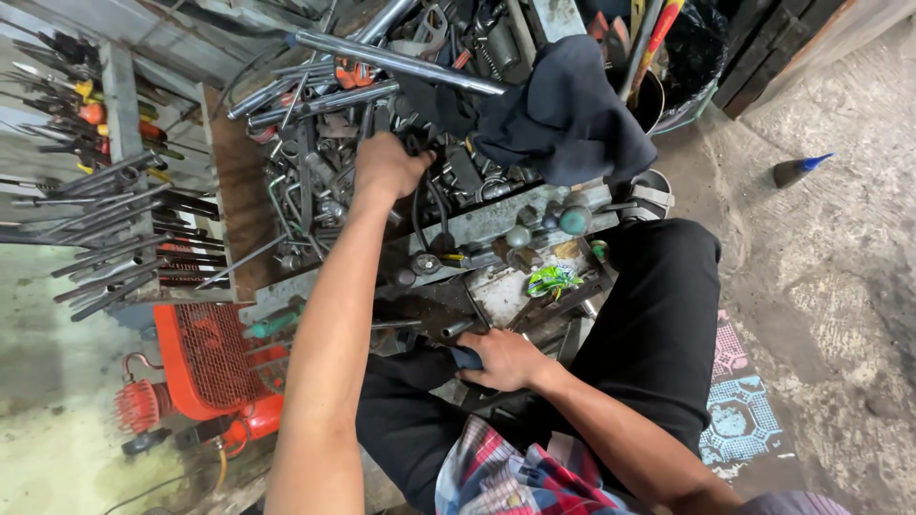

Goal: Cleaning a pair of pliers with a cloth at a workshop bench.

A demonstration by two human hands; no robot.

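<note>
— Where is your left hand [386,164]?
— Deep in the tool tray [250,205], fingers closed on a black cable [420,215], it seems — the view is crowded.
— And your right hand [504,359]?
— Clamped on a dark handle [465,357] near your knee.

The left hand's [386,164] fingertips are buried among the tools [324,191], and the right hand [506,360] hides most of a dark object [466,358].

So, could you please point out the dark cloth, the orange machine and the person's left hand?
dark cloth [563,110], head view, middle of the draped fabric.
orange machine [196,367], head view, its mesh-covered orange side.
left hand [386,167], head view, back of the hand among the metal tools.
</note>
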